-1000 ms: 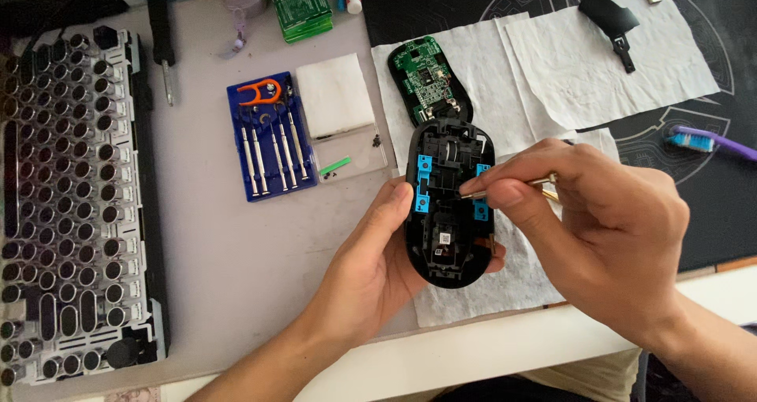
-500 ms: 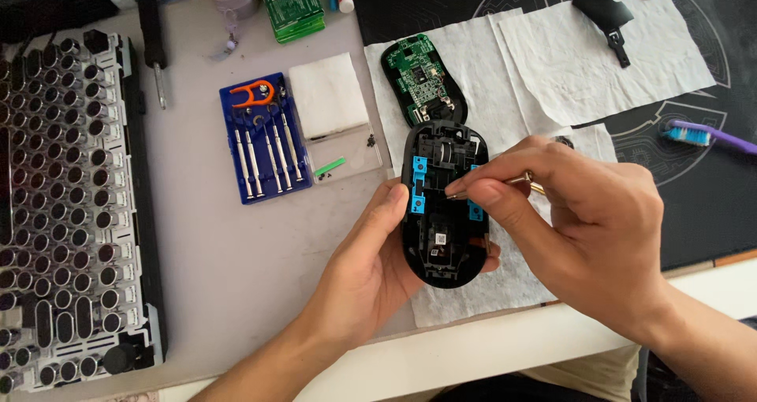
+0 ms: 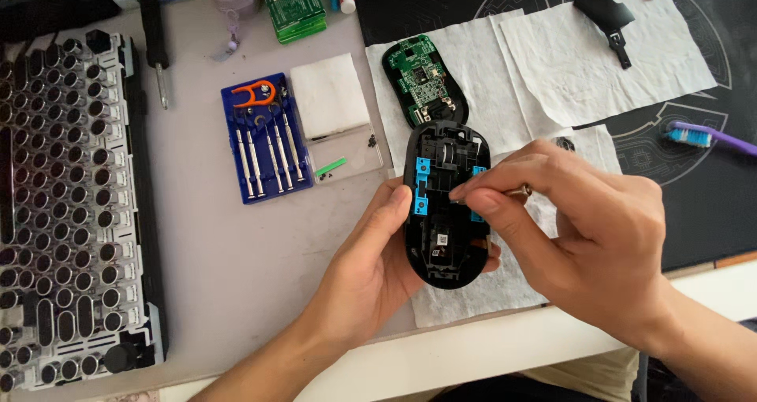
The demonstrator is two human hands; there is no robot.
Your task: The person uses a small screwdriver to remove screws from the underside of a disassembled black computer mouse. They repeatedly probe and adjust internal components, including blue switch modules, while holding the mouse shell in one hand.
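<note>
Over paper towel [image 3: 473, 79] — left hand [image 3: 371, 268] cradles mouse shell [image 3: 443, 213].

The left hand [image 3: 371, 268] sits under the mouse shell [image 3: 445, 213], which is held above the near paper towel [image 3: 505, 288]. The right hand [image 3: 583, 236] lies at the shell's 3 o'clock, its fingertips [image 3: 465, 193] over the shell's middle. At the shell's 12 o'clock, just beside it, a circuit board [image 3: 422, 79] lies on another paper towel [image 3: 489, 71]. At 9 o'clock is the screwdriver case [image 3: 264, 142], with a folded pad [image 3: 327, 94] at the case's 3 o'clock. The keyboard frame [image 3: 75, 205] lies further out at 9 o'clock. A toothbrush [image 3: 706, 138] rests on the desk mat [image 3: 702, 205] at 2 o'clock
</note>
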